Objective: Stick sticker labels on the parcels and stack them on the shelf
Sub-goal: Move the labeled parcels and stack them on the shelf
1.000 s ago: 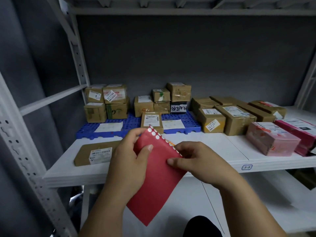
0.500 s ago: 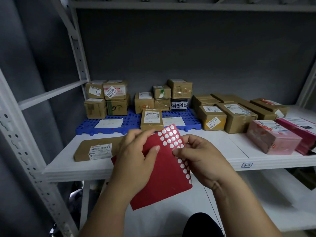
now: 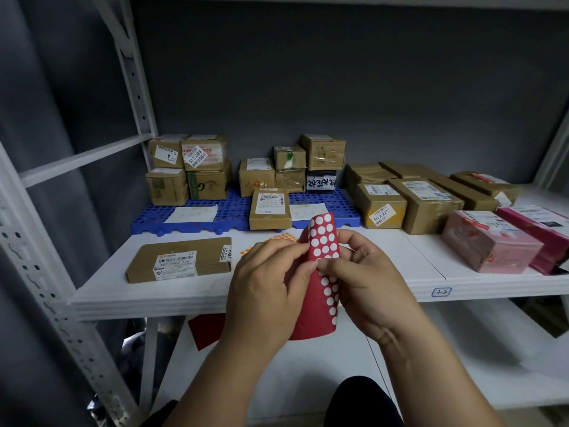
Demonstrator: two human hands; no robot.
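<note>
**A:** Red sticker sheet (image 3: pixel 318 306) with white round dots, head view, held up in front of the white shelf (image 3: pixel 385 274) edge. What have you got on the hands?

**B:** I see both on the sheet. Left hand (image 3: pixel 264 291) grips its left side, thumb pressed on the front face. Right hand (image 3: pixel 366 282) pinches the dotted strip about mid-height, fingers curled behind. The top of the sheet curls over toward the camera.

**A:** Parcels?

**B:** Flat brown parcel (image 3: pixel 180 262) lies on the shelf front-left, barcode label up, well left of the hands. Small flat box (image 3: pixel 270 208) sits half on the blue pallet (image 3: pixel 191 222), just beyond the sheet. Behind it, stacked brown boxes (image 3: pixel 189 169) left and more boxes (image 3: pixel 308 163) centre, all on the pallet. Right side: a row of brown cartons (image 3: pixel 426 204), then a pink box (image 3: pixel 489 241) near the front edge.

**A:** Anything else?

**B:** Orange dots (image 3: pixel 283 237) on the shelf surface just behind the left hand, partly hidden. Tag "3-2" (image 3: pixel 441 291) on the shelf lip. Lower shelf (image 3: pixel 277 380) below, another red sheet (image 3: pixel 206 329) lying on it.
</note>
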